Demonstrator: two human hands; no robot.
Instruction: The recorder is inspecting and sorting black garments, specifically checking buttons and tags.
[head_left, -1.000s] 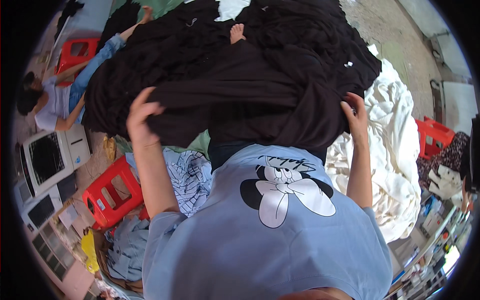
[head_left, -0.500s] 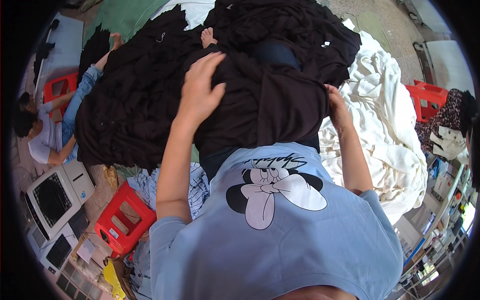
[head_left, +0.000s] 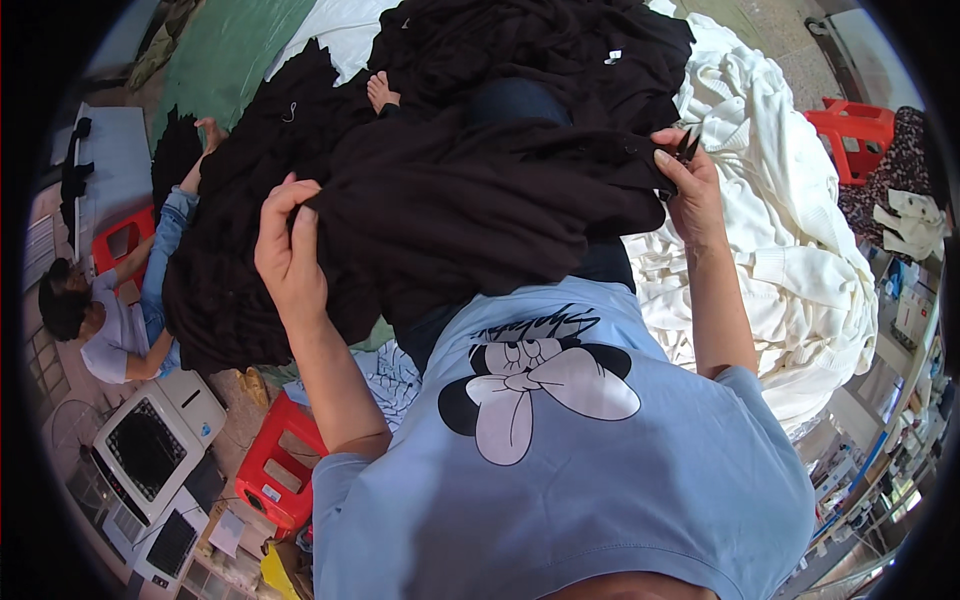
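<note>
A dark brown-black garment (head_left: 470, 205) stretches across my lap between both hands. At its left end, my left hand (head_left: 290, 245) pinches the cloth between thumb and fingers. My right hand (head_left: 693, 190) grips the garment's right edge between thumb and forefinger. Dark pointed blades, apparently of thread snips (head_left: 688, 147), stick up from that same hand; their handles are hidden in the palm. Beyond the garment spreads a large heap of similar dark cloth (head_left: 240, 230), and one bare foot (head_left: 381, 92) shows on it.
Cream knitwear (head_left: 780, 260) is piled to my right, with a red stool (head_left: 852, 135) behind it. Another red stool (head_left: 285, 465) stands at lower left, near a white machine (head_left: 150, 450). A person (head_left: 115, 330) sits at far left beside the dark heap.
My left hand has moved left and down and taken hold of the cloth. The right hand has risen slightly, bringing the blades into sight. The garment is now lifted and stretched sideways.
</note>
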